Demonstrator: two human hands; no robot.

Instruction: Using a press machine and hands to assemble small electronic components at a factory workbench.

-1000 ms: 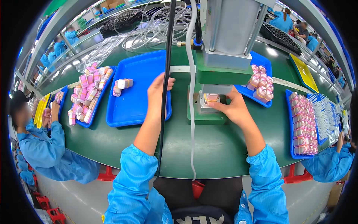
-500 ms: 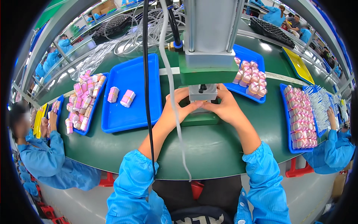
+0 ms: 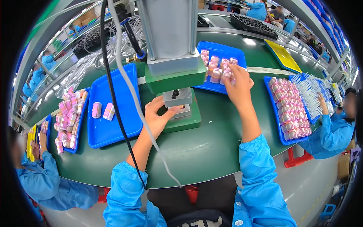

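Note:
My left hand (image 3: pixel 157 116) is at the press, with its thumb stretched along the lower metal block and its fingers curved round the far left side. The thumb and fingers are apart, and I see nothing held in them. A grey metal block (image 3: pixel 177 97) sits above the gap, under the green press head (image 3: pixel 176 77). My right hand (image 3: pixel 240 84) reaches over the right-hand blue tray (image 3: pixel 217 87). Its thumb and fingers close round a pink-and-white wrapped bundle (image 3: pixel 229 75) among several similar bundles; the fingers partly hide it.
Two bundles (image 3: pixel 109 111) lie in a blue tray (image 3: pixel 113 138) left of the press. A heaped tray of bundles (image 3: pixel 70 117) stands farther left; a packed one (image 3: pixel 289 109) is at right. A black cable (image 3: pixel 113 83) and grey hose (image 3: pixel 132 90) hang before me. Co-workers sit at both sides.
My right hand has left the press and moved to the right-hand blue tray. My left hand stays at the press. The whole view has shifted, with the press now farther left.

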